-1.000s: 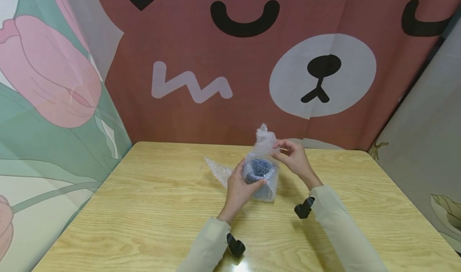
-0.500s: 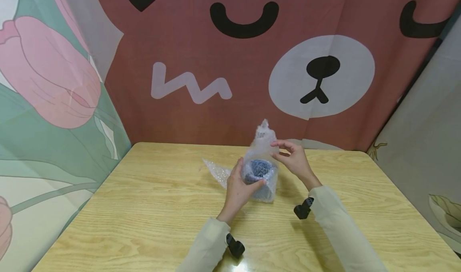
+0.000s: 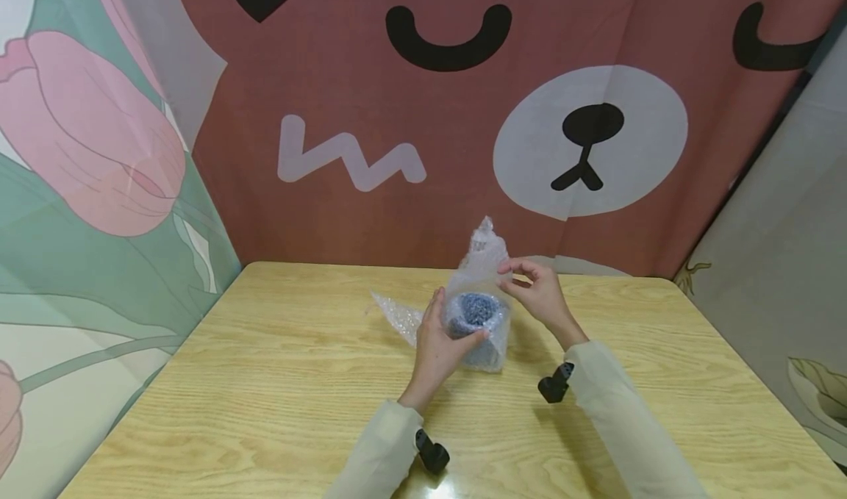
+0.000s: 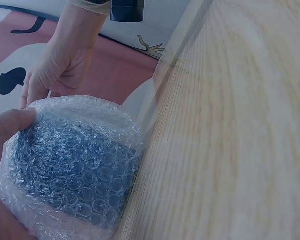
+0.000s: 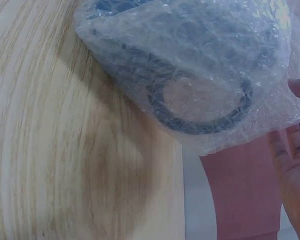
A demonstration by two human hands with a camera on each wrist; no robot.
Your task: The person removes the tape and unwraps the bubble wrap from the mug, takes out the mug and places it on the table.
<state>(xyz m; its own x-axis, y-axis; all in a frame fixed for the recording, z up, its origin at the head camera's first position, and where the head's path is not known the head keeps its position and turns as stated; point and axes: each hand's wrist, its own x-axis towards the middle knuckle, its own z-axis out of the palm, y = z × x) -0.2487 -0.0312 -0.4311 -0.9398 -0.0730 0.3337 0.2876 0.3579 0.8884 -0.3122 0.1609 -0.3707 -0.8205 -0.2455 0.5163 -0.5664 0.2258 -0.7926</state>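
A blue mug [image 3: 478, 309] stands on the table inside bubble wrap [image 3: 488, 253], its round opening facing up. My left hand [image 3: 437, 345] grips the wrapped mug from the left, thumb across the near side. In the left wrist view, the blue mug body [image 4: 75, 170] shows through the bubbles. Its ring-shaped handle [image 5: 200, 126] appears under the wrap in the right wrist view. The wrap's loose upper end rises behind the opening, and my right hand [image 3: 544, 293] pinches its right edge between thumb and fingers. Another pointed flap [image 3: 397, 317] sticks out to the left.
Everything rests on a light wood-grain table [image 3: 265, 381]. A cloth backdrop [image 3: 344, 220] printed with a bear hangs just beyond its far edge. Patterned cloths stand along the left and right sides. Black wrist cameras [image 3: 431, 451] are strapped over both sleeves.
The upper end of the bubble wrap has risen slightly and spread straighter. Both hands keep nearly the same places, and the mug stays put.
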